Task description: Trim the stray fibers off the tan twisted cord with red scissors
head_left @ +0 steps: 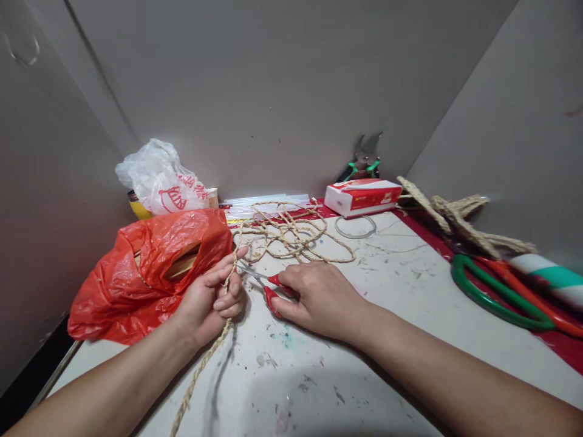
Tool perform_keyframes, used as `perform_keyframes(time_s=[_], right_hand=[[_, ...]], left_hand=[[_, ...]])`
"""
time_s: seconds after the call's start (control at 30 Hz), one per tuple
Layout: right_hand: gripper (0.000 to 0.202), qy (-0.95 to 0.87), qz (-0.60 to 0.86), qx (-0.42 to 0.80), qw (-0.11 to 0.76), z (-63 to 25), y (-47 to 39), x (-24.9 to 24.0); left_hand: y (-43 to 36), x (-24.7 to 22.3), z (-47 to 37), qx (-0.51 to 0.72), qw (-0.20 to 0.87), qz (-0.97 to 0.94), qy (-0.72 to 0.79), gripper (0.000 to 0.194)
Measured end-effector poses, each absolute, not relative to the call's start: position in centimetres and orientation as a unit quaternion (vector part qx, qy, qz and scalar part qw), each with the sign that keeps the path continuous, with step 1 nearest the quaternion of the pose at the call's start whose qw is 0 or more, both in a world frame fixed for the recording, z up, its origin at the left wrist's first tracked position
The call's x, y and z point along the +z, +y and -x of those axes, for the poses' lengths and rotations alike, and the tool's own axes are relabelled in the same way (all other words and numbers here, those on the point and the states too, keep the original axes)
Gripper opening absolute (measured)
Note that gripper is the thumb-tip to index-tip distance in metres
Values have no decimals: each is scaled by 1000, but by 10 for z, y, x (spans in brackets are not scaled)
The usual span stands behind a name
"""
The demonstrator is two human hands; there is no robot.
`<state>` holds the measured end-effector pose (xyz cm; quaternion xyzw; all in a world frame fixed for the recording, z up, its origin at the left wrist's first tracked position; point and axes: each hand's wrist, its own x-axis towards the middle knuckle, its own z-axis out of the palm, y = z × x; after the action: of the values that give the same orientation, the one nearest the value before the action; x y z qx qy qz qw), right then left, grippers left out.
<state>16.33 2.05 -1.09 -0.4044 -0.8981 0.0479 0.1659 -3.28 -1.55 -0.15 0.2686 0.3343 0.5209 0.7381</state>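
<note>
A braided straw cord point(195, 379) runs up from the near edge of the view into my left hand point(214, 297), whose fingers are closed round it. Beyond that hand the same cord lies in loose loops point(296, 233) on the white tabletop. My right hand point(319, 297) grips a small pair of scissors point(272, 291) by its red handles. The scissor blades are parted and point left, close to the cord at my left fingers. Whether the blades touch the cord I cannot tell.
At left sits a red plastic bag point(136, 273) with straw-coloured strips, a white plastic bag point(159, 176) behind it. At the back are clear sticks point(264, 206), a tissue pack point(363, 197), pruning shears point(365, 158) and a wire ring point(355, 227). Large green-and-orange-handled scissors point(496, 297) and thick braids point(460, 218) lie right.
</note>
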Motion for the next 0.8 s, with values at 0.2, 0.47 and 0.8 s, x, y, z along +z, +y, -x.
perform_keyframes(time_s=[0.2,0.47,0.8], right_hand=[[31,-912,381,36,148,-164,22,-11],[30,-906,388,26,166,-164,20,-10],[30,-893,406,62,183,-165,23,-12]], left_hand=[[-16,-3,32,512,751,-260,324,38],[-16,-3,32,514,753,-253,324,38],[-17,-5,30,496,755,-263,340,33]])
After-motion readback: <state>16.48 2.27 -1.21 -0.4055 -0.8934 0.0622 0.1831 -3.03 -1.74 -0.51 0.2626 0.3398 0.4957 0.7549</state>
